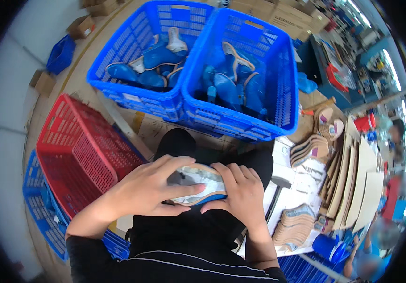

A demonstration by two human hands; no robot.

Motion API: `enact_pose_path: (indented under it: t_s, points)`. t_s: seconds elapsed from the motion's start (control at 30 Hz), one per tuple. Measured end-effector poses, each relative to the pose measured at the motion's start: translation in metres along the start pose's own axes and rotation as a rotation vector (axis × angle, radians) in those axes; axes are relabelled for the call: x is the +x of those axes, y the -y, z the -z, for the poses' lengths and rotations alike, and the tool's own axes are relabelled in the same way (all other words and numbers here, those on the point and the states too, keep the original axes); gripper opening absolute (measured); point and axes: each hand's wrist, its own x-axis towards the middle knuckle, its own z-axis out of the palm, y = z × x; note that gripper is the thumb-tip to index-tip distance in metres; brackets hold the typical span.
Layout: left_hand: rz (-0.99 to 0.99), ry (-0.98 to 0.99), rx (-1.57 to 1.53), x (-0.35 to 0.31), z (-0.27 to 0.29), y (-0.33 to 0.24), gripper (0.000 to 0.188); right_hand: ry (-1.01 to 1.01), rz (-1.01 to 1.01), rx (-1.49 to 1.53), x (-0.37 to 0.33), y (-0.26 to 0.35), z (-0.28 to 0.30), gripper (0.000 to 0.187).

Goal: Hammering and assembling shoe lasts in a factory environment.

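Observation:
Over my lap I hold a blue shoe last (206, 199) whose whitish, patchy sole face with a tan rim is turned up. My left hand (153, 188) wraps round one end, its thumb pressing on the pale face. At the other end my right hand (240, 191) is closed on the last, fingers over the far edge and thumb along the near one. Ahead of my knees, two blue crates (187, 89) hold several more blue lasts (226, 89), some with tan insoles on them.
An empty-looking red crate (71, 155) rests on blue crates at my left. The white-topped table (288, 195) on my right bears stacked insoles (295, 226), a hammer-like tool (281, 181), upright cardboard sheets (361, 193) and a blue container (323, 245). Other people are at far right.

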Motion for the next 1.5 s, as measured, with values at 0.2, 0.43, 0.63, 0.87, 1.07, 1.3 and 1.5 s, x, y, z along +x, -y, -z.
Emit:
enact_pose_path:
  t_s: [0.2, 0.43, 0.63, 0.87, 1.07, 1.3, 1.5]
  points:
    - [0.043, 0.052, 0.045, 0.009, 0.004, -0.006, 0.065, -0.933, -0.049, 1.473, -0.039, -0.048, -0.023, 0.045]
    - [0.108, 0.138, 0.158, 0.011, 0.006, -0.017, 0.071, -0.384, -0.335, 1.178, -0.087, -0.072, -0.049, 0.073]
    - [0.113, 0.198, 0.268, 0.017, 0.01, -0.022, 0.071, -0.373, -0.393, 1.398, -0.107, -0.074, -0.079, 0.069]
    - [0.053, 0.174, 0.313, 0.023, 0.007, -0.023, 0.069, -0.378, -0.369, 1.424, -0.104, -0.079, -0.078, 0.061]
    - [0.058, 0.178, 0.33, 0.025, 0.005, -0.025, 0.07, -0.367, -0.322, 1.445, -0.104, -0.084, -0.081, 0.057]
    - [0.093, 0.183, 0.331, 0.023, 0.004, -0.029, 0.069, -0.344, -0.338, 1.468, -0.106, -0.081, -0.082, 0.057]
    - [0.131, 0.193, 0.307, 0.025, 0.005, -0.031, 0.07, -0.357, -0.342, 1.596, -0.106, -0.083, -0.087, 0.067]
